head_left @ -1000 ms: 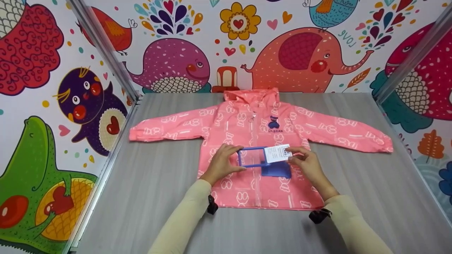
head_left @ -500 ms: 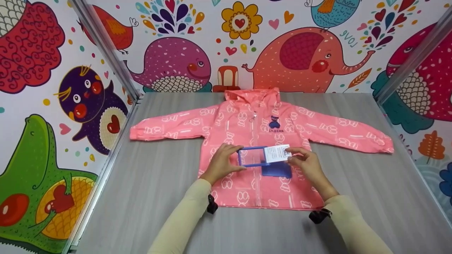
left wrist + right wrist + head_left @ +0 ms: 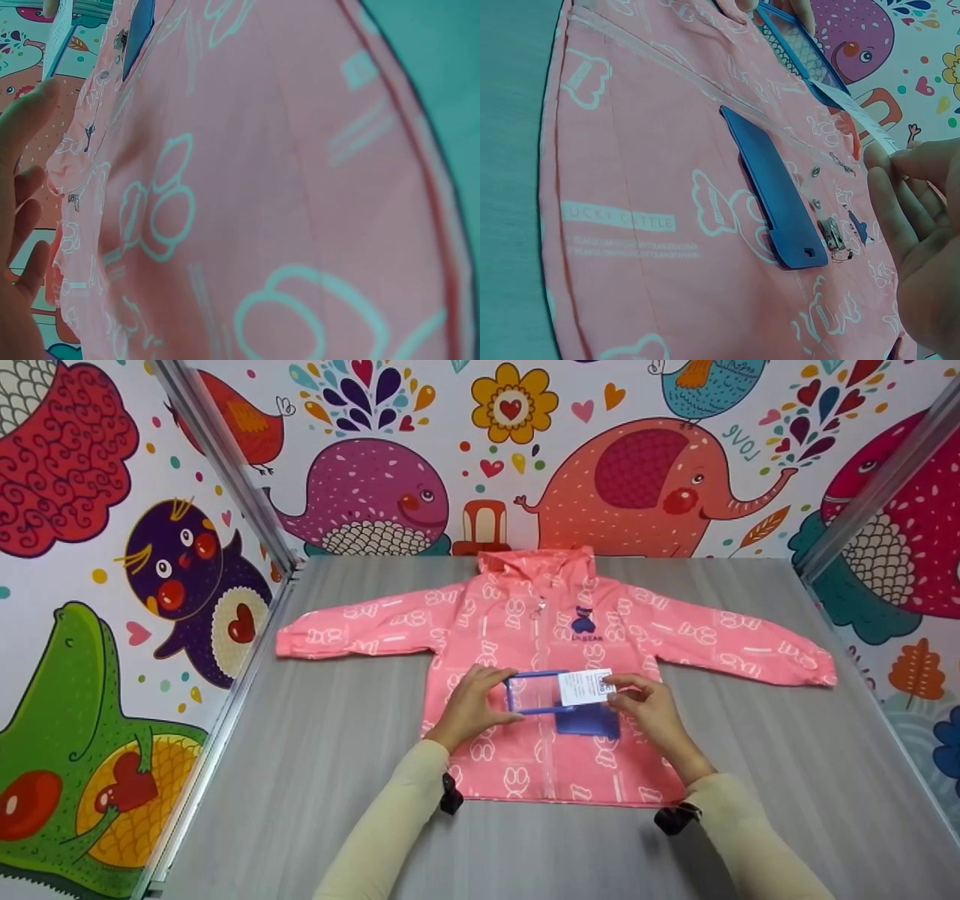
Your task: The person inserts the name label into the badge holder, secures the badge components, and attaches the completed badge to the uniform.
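My left hand (image 3: 474,706) holds a blue-framed badge holder (image 3: 536,711) with a clear window by its left end, thumb below and fingers above. My right hand (image 3: 660,718) pinches a white printed card (image 3: 581,688) at its right end. The card's other end overlaps the right end of the holder, slightly tilted. Beneath them a flat blue cover (image 3: 772,195) with a small slot lies on a pink hooded jacket (image 3: 487,645), which is spread out with both sleeves stretched sideways. In the left wrist view only part of the left hand (image 3: 26,202) shows.
A small metal clip (image 3: 832,234) lies on the jacket beside the blue cover. The jacket covers the middle of a grey wood-grain table (image 3: 337,735). Behind it stands a wall (image 3: 499,495) with cartoon animals, and metal posts (image 3: 225,465) mark the corners.
The right hand has moved the card slightly left, so it covers a little more of the holder's right end. The left hand, holder, cover and jacket have stayed in place.
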{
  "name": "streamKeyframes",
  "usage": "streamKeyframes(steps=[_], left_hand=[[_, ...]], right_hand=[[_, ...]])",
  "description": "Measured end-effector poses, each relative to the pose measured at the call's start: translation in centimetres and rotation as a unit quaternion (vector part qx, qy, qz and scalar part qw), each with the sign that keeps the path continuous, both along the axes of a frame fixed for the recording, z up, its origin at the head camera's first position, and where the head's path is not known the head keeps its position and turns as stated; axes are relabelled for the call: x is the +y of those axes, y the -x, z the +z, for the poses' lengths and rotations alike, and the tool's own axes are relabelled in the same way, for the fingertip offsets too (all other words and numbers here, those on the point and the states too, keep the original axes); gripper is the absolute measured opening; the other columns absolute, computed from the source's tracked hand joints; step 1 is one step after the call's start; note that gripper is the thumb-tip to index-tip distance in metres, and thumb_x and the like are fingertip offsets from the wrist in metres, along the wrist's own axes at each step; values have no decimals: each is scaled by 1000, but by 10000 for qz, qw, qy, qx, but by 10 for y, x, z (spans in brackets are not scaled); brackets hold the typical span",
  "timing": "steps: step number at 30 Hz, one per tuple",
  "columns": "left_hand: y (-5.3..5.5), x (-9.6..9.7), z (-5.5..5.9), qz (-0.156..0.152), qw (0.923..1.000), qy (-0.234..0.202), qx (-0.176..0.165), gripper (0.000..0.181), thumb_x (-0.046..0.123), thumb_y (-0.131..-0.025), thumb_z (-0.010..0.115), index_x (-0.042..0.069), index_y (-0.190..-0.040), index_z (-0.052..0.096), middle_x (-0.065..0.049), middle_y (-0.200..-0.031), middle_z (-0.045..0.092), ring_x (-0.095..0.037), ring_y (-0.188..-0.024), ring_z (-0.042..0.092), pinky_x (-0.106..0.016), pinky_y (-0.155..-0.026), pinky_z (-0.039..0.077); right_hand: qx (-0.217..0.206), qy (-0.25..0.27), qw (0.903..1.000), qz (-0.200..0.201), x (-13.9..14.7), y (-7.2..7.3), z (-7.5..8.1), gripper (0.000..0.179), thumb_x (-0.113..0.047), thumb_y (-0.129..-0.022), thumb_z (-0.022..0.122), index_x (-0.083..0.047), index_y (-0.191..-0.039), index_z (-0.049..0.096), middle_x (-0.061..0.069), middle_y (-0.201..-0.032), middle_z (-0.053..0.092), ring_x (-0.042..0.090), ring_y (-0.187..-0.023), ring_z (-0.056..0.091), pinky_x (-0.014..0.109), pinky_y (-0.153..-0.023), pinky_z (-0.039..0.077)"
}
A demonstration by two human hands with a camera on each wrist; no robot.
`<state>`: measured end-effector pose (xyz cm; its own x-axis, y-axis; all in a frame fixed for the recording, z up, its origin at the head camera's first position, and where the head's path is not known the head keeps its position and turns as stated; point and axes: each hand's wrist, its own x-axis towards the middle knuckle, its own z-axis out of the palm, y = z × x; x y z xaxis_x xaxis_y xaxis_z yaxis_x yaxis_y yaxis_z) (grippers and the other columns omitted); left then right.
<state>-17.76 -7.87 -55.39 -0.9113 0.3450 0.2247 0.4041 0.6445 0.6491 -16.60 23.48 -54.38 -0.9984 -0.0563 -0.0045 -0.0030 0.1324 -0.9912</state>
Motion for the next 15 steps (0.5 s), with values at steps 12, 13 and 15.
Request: streamKeyframes(steps=[12, 13, 15], left_hand=[[0, 1, 0, 1, 10000, -11, -41, 78, 36, -66, 91, 21, -136, 60, 0, -130, 66, -21, -121, 54, -43, -104, 48], [0, 1, 0, 1, 10000, -2, -33, 78, 36, -66, 91, 22, -136, 60, 0, -129, 66, -21, -120, 54, -43, -104, 48], [0, 2, 0, -17, 10000, -4, 9, 78, 36, -66, 91, 21, -136, 60, -1, -129, 66, -21, -119, 54, -43, -103, 49]], right_hand=[[282, -843, 9960, -24, -9, -11, 22, 27, 6, -85, 69, 7, -112, 70, 29, -99, 68, 3, -78, 62, 16, -72, 55], [299, -860, 9958, -26, -10, -12, 23, 27, 6, -85, 69, 7, -111, 70, 29, -98, 68, 3, -78, 61, 16, -72, 54], [325, -859, 9958, -16, -10, -12, 23, 26, 6, -84, 70, 7, -110, 70, 28, -95, 68, 4, -78, 61, 16, -71, 53]])
